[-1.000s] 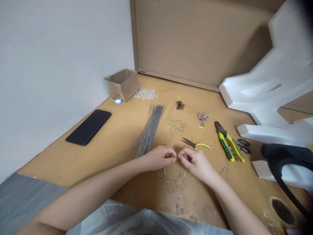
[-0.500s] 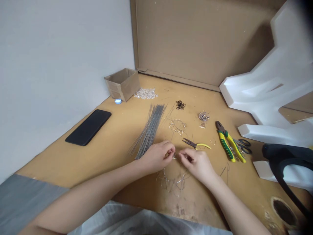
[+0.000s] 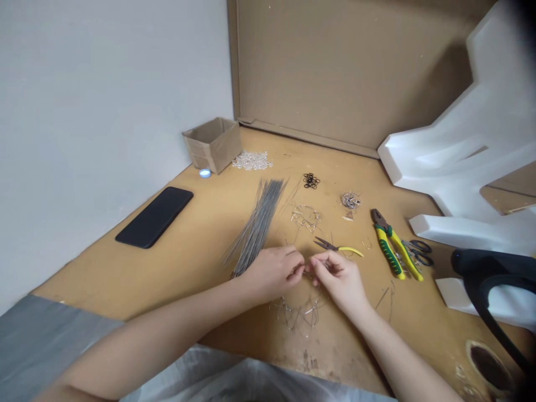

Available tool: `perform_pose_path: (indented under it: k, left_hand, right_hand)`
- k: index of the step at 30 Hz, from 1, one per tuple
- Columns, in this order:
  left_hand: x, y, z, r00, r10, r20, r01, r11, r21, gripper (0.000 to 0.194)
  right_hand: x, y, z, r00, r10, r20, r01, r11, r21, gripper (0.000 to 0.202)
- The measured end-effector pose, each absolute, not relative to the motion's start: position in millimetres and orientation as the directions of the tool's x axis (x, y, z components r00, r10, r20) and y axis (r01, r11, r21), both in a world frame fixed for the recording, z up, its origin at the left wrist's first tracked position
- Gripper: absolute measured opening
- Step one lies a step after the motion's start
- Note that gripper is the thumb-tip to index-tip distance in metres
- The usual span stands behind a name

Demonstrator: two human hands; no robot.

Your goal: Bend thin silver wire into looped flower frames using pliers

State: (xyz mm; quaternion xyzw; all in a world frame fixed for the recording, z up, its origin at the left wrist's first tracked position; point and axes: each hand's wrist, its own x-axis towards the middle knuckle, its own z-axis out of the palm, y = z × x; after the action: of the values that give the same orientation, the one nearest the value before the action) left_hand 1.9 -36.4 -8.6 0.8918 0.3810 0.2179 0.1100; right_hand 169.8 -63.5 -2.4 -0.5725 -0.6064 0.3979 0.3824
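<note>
My left hand [image 3: 278, 272] and my right hand [image 3: 338, 276] come close together above the table, fingertips pinched. Between them shows a bit of thin wire, partly hidden by the fingers. Just below hangs or lies a ring of bent wire loops [image 3: 299, 314]; whether it joins the wire in my fingers I cannot tell. Beside my left hand lies a bundle of straight grey wires [image 3: 259, 223]. Past my right hand rest small pliers [image 3: 335, 246] with yellow handles. Another bent wire ring [image 3: 306, 218] lies farther back.
Large green-and-yellow pliers [image 3: 389, 243] and black-handled scissors [image 3: 420, 251] lie right. A wire ball [image 3: 350, 200], black rings [image 3: 311, 180] and clear beads [image 3: 252, 160] sit behind. At left are a phone [image 3: 154, 216] and a cardboard box [image 3: 213, 146]. White foam pieces [image 3: 439, 151] stand at right.
My fingertips have come closer together, with my right-hand fingers shifted around the wire. The wire ring below has moved slightly. The whole view has shifted a little.
</note>
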Motion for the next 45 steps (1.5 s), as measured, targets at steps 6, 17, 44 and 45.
perform_pose_path:
  k: [6,17,44,45]
  left_hand:
    - [3,-37,-8,0.622,0.702,0.348,0.646,-0.71,0.279,0.015]
    - [6,-40,-10,0.644,0.648,0.405,0.667,-0.736,0.116,0.018]
    - [8,-38,-14,0.754,0.596,0.277,0.604,-0.794,0.065,0.016]
    - [9,-38,-13,0.744,0.61,0.273,0.61,-0.787,0.094,0.017]
  right_hand:
    - [166,-66,0,-0.015,1.0,0.013,0.392,0.018,-0.92,0.019]
    - [163,-66,-3,0.014,0.997,0.082,0.505,0.064,-0.861,0.019]
    - [172,-65,7,-0.158,0.981,0.11,0.739,0.191,-0.646,0.015]
    - [173,-64,7,-0.166,0.982,0.095,0.721,0.186,-0.668,0.016]
